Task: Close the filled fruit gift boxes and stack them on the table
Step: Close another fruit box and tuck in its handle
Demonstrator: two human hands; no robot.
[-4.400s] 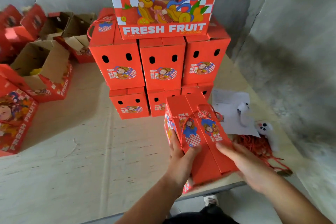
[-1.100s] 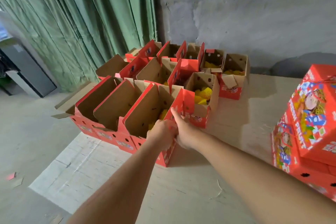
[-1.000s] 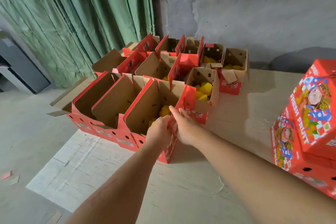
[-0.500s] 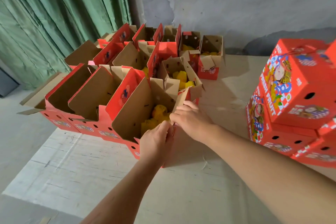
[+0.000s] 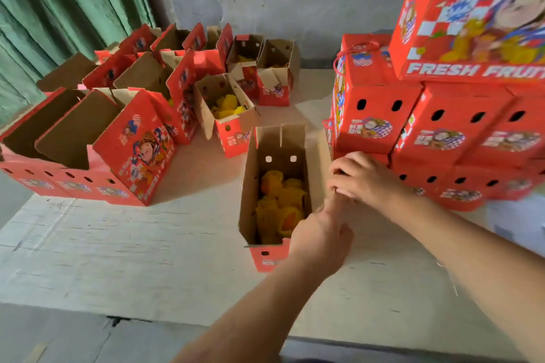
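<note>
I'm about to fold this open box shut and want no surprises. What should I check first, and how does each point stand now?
1. Fruit sits below the rim of the open box: ok; the netted yellow fruit lies low inside.
2. Box stands upright on the table: ok.
3. Hands on the flaps: cannot tell; left hand and right hand are at its right wall, their grip blurred.
4. Far flap free to fold: ok, it stands up.
5. Room beside the stack of closed boxes: ok.

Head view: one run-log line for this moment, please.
open box on table | fruit inside | left hand, right hand grip right flap | closed stack beside
</note>
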